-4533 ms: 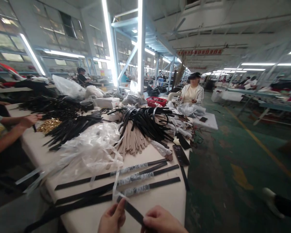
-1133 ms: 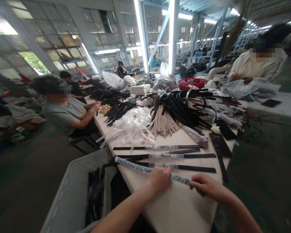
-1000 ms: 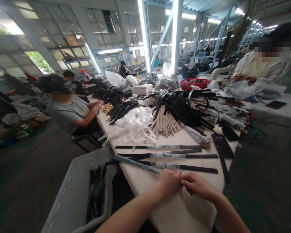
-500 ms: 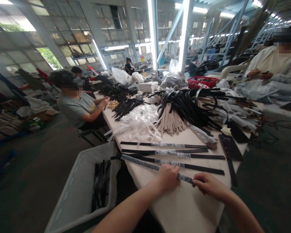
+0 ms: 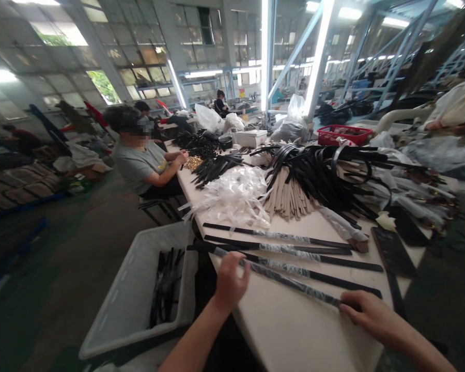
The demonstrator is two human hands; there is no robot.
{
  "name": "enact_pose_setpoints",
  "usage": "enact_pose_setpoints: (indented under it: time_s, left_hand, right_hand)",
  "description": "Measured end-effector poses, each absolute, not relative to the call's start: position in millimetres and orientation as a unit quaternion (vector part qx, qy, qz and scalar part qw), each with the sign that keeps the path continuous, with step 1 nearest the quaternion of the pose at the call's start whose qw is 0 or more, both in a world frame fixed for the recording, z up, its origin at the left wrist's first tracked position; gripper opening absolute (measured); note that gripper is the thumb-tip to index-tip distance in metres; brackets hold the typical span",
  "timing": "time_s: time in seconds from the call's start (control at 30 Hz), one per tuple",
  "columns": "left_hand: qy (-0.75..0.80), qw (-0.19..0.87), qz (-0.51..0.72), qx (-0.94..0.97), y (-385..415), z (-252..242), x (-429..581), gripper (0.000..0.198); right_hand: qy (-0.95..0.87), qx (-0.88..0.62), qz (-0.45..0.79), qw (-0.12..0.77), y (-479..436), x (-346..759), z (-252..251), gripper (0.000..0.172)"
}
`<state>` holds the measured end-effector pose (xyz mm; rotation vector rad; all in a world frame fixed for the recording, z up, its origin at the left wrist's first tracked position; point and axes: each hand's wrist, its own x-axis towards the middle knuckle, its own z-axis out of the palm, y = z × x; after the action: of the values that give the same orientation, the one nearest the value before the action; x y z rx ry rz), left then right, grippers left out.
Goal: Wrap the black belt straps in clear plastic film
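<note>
A long black strap (image 5: 287,279), wrapped over much of its length in clear plastic film, lies slantwise along the near side of the table. My right hand (image 5: 366,310) pinches its right end between thumb and fingers. Toward its left part, my left hand (image 5: 230,281) is curled with thumb and fingers around the strap, partly covering it. Just beyond are several similar black straps (image 5: 356,264) laid side by side, each with film around its middle.
Left of the table stands a white bin (image 5: 118,289) holding black straps (image 5: 165,284). Farther back lie crumpled plastic film (image 5: 236,199), a heap of black straps (image 5: 313,170) and a red basket (image 5: 343,135). A phone (image 5: 393,250) rests at right. A co-worker (image 5: 139,165) sits at left.
My left hand has slid leftward along the strap, away from my right hand, baring more of the wrapped length. My right hand still grips the right end. The view has turned slightly left.
</note>
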<state>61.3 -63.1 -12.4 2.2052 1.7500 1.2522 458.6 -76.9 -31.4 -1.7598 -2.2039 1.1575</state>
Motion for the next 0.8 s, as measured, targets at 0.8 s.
enact_pose_setpoints:
  time_s: [0.8]
  left_hand:
    - [0.661,0.24,0.418,0.575,-72,22,-75,0.03]
  right_hand:
    - [-0.826,-0.506,0.124,0.214,-39,72,18,0.018]
